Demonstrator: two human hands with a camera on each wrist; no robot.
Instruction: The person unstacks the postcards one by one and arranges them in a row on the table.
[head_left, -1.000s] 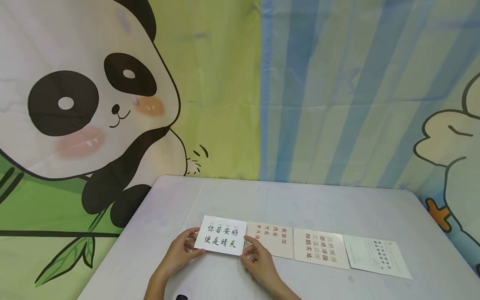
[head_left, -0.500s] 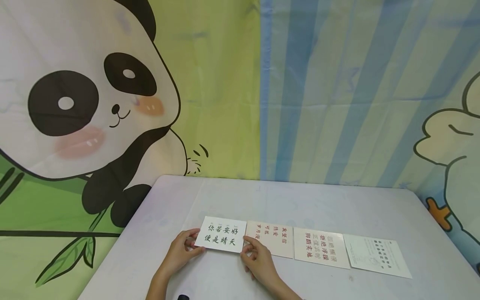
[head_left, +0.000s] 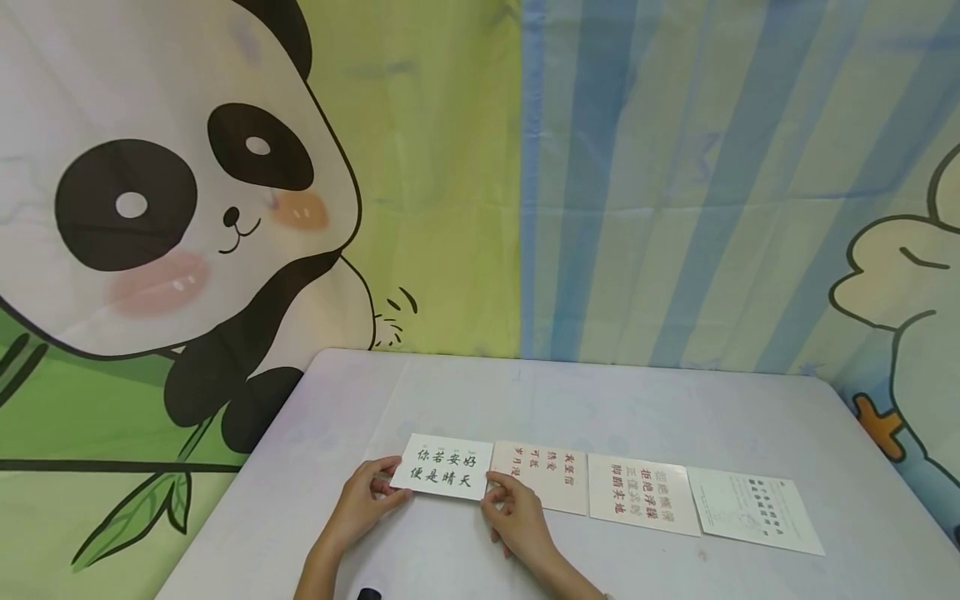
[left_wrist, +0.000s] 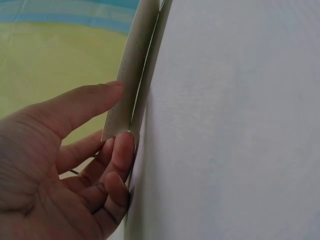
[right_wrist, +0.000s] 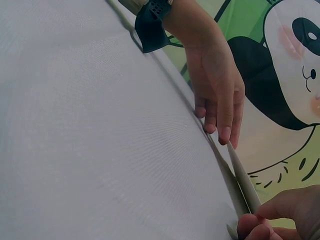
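Observation:
A white card with two lines of dark green Chinese characters (head_left: 442,467) is between my two hands at the left end of a row of cards. My left hand (head_left: 363,504) pinches its left edge, with the thumb on one face in the left wrist view and fingers (left_wrist: 122,150) at its lower corner. At the opposite edge, my right hand (head_left: 517,517) pinches the near right corner. Seen edge-on in the right wrist view, the card (right_wrist: 245,185) is tilted close over the tabletop.
Right of the held card lie a pinkish card with red writing (head_left: 555,492), a cream card with red writing (head_left: 645,497) and a pale green card (head_left: 757,511) on the white table (head_left: 600,400). A small black object (head_left: 369,594) shows at the bottom edge. Behind hangs a panda-print curtain (head_left: 450,167).
The held card's near edge has shifted slightly away from me, and its face looks a little shallower. Both hands keep their grip and have barely moved. The other cards lie as before.

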